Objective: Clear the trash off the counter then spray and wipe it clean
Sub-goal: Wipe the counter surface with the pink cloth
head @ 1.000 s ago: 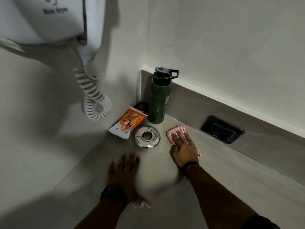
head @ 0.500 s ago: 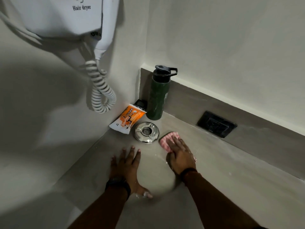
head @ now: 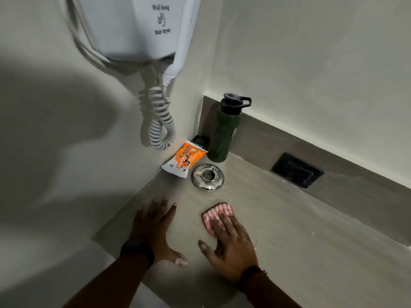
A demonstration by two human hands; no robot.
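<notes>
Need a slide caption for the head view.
Right hand presses pink-and-white striped cloth on grey counter; left hand flat beside it.

Dim corner; pale walls (head: 311,52); wall-hung hair dryer (head: 138,27); black socket (head: 297,170)

Pink and white striped cloth (head: 216,215) lying flat on the grey surface (head: 289,230), partly covered by the right hand (head: 231,245) pressed on it, near the front edge, surface dull and smooth

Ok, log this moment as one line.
phase: wiping | right hand: flat on pink striped cloth | left hand: flat on counter
</notes>
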